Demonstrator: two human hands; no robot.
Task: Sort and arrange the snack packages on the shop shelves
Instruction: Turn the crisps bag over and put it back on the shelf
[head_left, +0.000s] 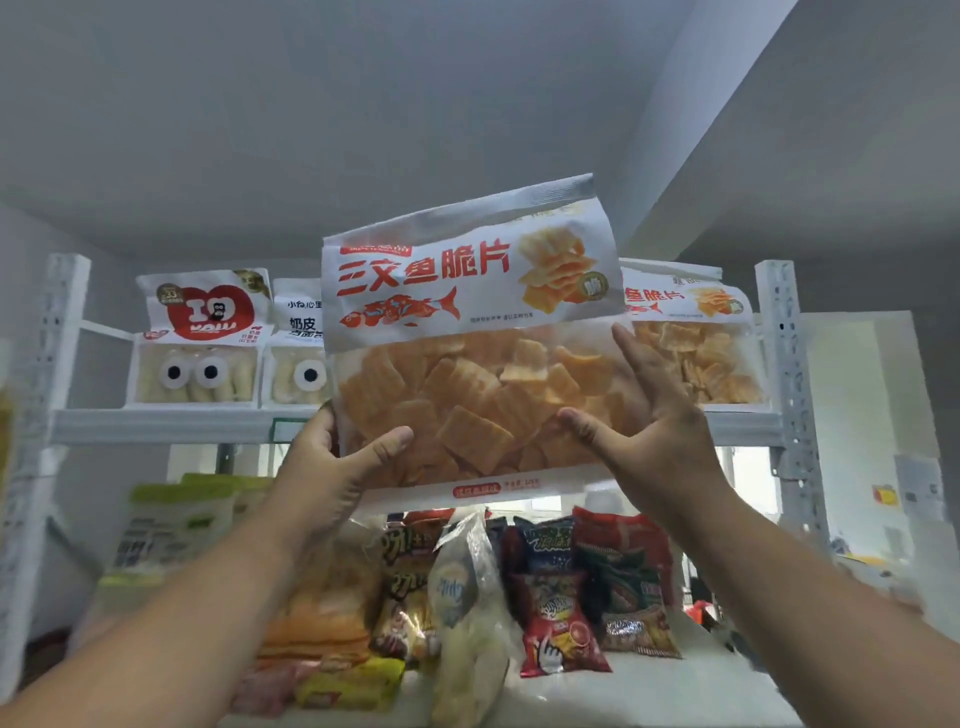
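Orange crisp squares filled the clear lower window of the big white snack bag (467, 332) you held up in front of the top shelf (156, 423). Its white upper panel carried bold red characters reading 三文鱼脆片, a red fish drawing beneath them, and a picture of stacked crisps at the right. A red strip with small print ran along the bottom edge, too blurred to read.

Your left hand (332, 457) had its grip on the bag's lower left corner, thumb across the front and fingers behind. Your right hand (644, 415) lay flat and open against the bag's right side, fingers straight and pointing up, thumb spread onto the window.

Behind the bag, on the right end of that white metal shelf, a second bag of the same orange crisps (696, 343) stood upright, with 鱼脆片 showing on its label. At the left end stood a white pouch with a red heart and googly eyes (200, 338), the heart marked "I" and "YOU". Just beside it, a similar white pouch (298, 348) was partly hidden by your bag; 小白心里 and 奶皮 could be read on it.

On the shelf below, a jumble of small packets sat: a red chip packet (558, 623), a dark red and green packet (628, 582), a pale clear bag (467, 613), and green-topped white bags (176, 519) at the left.
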